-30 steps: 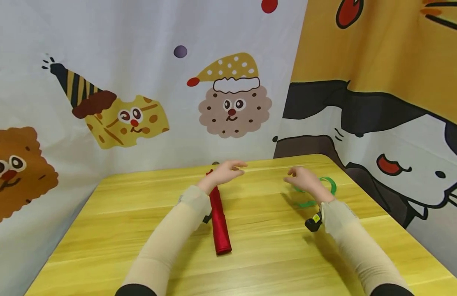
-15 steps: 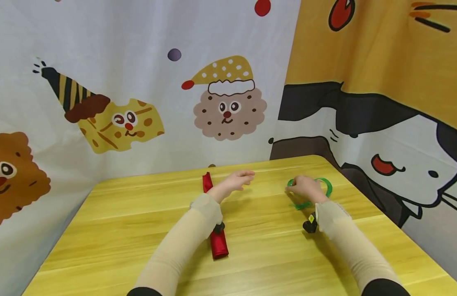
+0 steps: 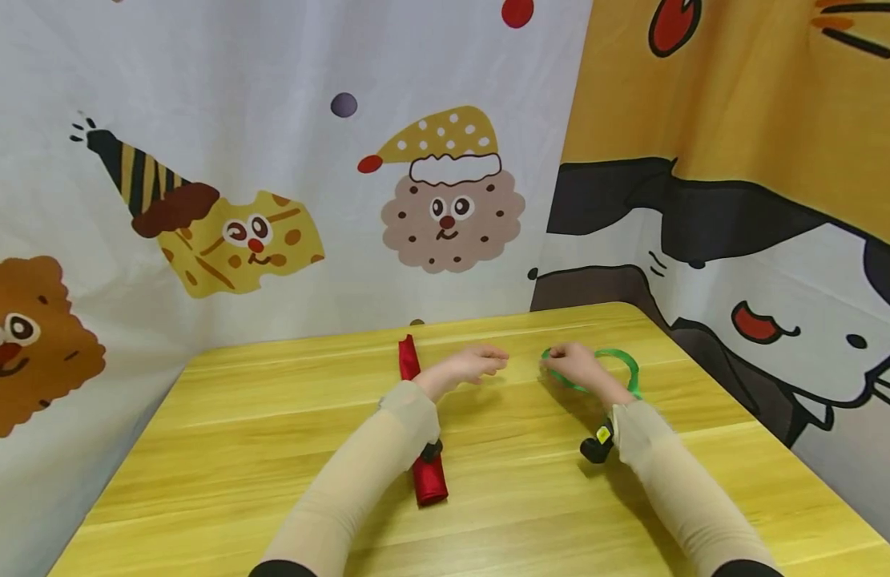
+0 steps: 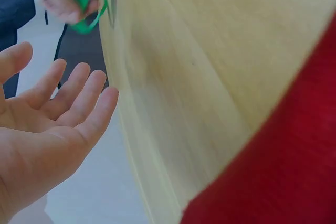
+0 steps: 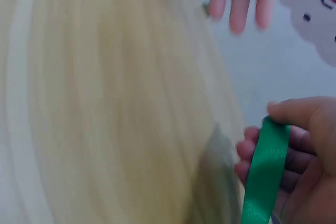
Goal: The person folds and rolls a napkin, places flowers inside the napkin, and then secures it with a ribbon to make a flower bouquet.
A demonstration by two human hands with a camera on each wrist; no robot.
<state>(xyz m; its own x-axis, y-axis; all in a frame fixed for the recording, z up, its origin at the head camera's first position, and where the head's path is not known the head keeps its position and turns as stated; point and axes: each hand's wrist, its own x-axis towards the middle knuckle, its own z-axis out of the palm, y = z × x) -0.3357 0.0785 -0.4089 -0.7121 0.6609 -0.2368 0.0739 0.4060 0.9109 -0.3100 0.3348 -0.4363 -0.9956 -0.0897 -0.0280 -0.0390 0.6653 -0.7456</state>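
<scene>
A green ribbon is held in my right hand above the right part of the table, and its loop curves out behind the hand. In the right wrist view, thumb and fingers pinch the ribbon near one end, and a length hangs down. My left hand hovers to the left of it, palm turned toward the right hand. Its fingers are relaxed and spread apart in the left wrist view, with nothing in the hand. Beneath the left wrist lies a rolled red cloth, partly hidden by the forearm.
The wooden table meets a printed curtain at its back edge and right side. A small black wrist camera hangs under the right wrist, and another under the left.
My right hand has reached down, taken hold of the green ribbon and lifted it, drawing it leftward. My left hand has moved right and slightly down, toward the right hand. The red cloth stays put.
</scene>
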